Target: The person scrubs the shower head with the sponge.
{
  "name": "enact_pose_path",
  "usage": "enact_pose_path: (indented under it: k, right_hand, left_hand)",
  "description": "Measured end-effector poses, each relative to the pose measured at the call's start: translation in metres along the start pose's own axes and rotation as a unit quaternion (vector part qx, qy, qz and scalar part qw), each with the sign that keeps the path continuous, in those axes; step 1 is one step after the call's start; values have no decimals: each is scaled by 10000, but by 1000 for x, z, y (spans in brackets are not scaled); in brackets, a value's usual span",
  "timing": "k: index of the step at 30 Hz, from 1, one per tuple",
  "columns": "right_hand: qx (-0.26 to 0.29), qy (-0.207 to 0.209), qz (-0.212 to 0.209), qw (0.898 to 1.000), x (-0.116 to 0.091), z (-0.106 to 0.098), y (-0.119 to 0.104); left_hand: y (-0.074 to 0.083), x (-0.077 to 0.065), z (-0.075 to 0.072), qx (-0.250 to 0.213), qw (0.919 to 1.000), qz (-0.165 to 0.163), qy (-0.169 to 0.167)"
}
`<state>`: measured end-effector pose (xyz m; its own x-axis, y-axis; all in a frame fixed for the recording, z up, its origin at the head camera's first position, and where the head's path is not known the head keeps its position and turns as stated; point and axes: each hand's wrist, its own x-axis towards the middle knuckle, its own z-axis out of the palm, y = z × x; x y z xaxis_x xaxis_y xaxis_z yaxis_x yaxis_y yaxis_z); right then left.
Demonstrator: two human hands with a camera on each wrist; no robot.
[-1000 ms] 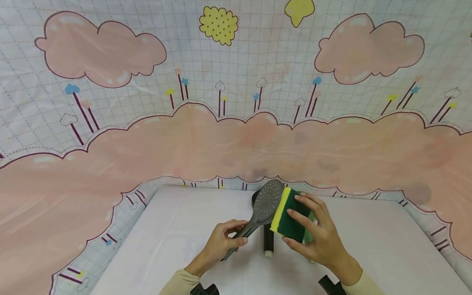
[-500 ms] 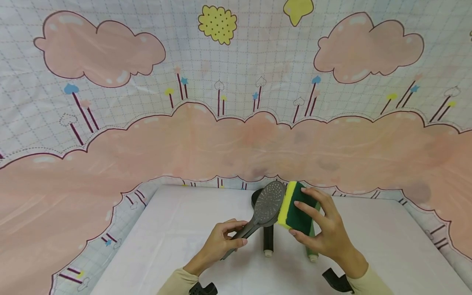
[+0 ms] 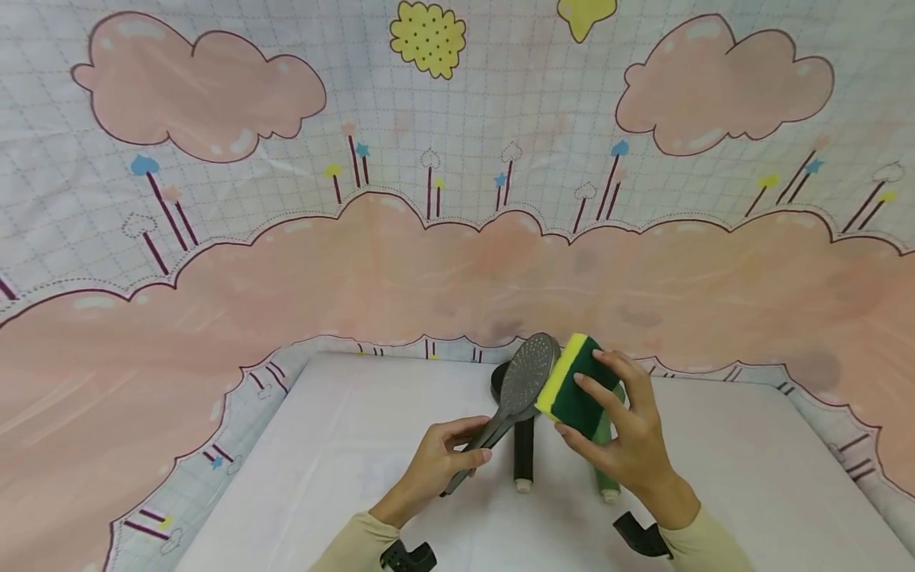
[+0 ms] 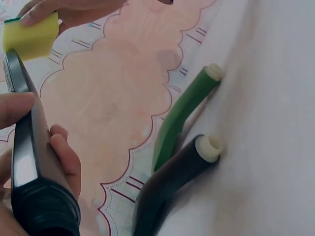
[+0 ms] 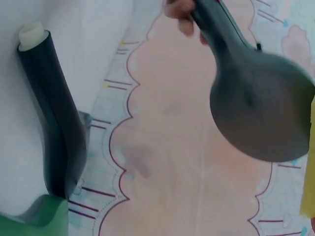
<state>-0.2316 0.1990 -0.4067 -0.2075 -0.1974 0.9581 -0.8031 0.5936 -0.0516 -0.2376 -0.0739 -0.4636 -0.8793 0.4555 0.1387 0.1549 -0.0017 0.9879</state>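
Observation:
My left hand grips the handle of a grey shower head, raised over the table with its dotted spray face toward me. In my right hand is a sponge, pinched between thumb and fingers by its dark green scouring side. Its yellow side lies right at the rim of the shower head's face, as the left wrist view also shows on the yellow sponge. The right wrist view has the smooth back of the grey shower head, with only a yellow strip of sponge at the edge.
Behind the held shower head stands a black one, its handle ending in a pale threaded tip. A green handle of like shape is partly covered by my right hand. The white table meets a patterned cloth at the back.
The sponge first shifted right along with my right hand, then tilted so its top leans right. The left hand keeps its grip on the shower head; the head view has shifted slightly.

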Motion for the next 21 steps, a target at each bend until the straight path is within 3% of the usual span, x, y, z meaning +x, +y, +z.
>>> enact_pose_path:
  k: [6, 11, 21]
  right_hand:
    - [-102, 174, -212, 9996, 1, 12, -4]
    - [-208, -9, -193, 9996, -5, 19, -5]
    - [-263, -185, -180, 9993, -11, 24, -2]
  left_hand:
    - [10, 8, 14, -684, 9974, -221, 10]
    - [19, 12, 24, -1302, 9908, -362, 3]
    - [27, 15, 32, -1464, 9888, -234, -193]
